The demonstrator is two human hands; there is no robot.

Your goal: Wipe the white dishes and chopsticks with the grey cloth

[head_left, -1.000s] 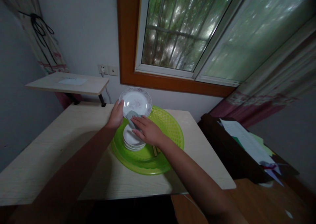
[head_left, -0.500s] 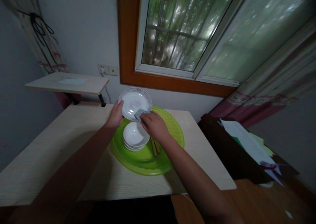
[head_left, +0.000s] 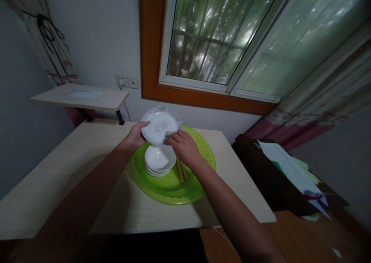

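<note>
A white plate (head_left: 159, 122) with a faint floral pattern is tilted up above the tray, its left rim gripped by my left hand (head_left: 136, 135), thumb on the face. My right hand (head_left: 184, 146) is closed on a grey cloth (head_left: 167, 136), mostly covered by the fingers, and presses it to the plate's lower right part. Below the plate, a stack of white bowls (head_left: 160, 157) sits on a round green tray (head_left: 162, 193). Wooden chopsticks (head_left: 181, 172) lie right of the bowls, partly under my right hand.
The tray rests on a pale wooden table (head_left: 116, 212). A small raised shelf (head_left: 107, 100) with a paper on it stands at the back left. Behind are a wall socket (head_left: 121, 80) and a window. Right of the table is a dark cabinet (head_left: 261, 170) with papers on top.
My right hand has moved the cloth rightward along the plate's lower part, uncovering the bowls and chopsticks. The plate has shifted slightly right and turned in my left hand.
</note>
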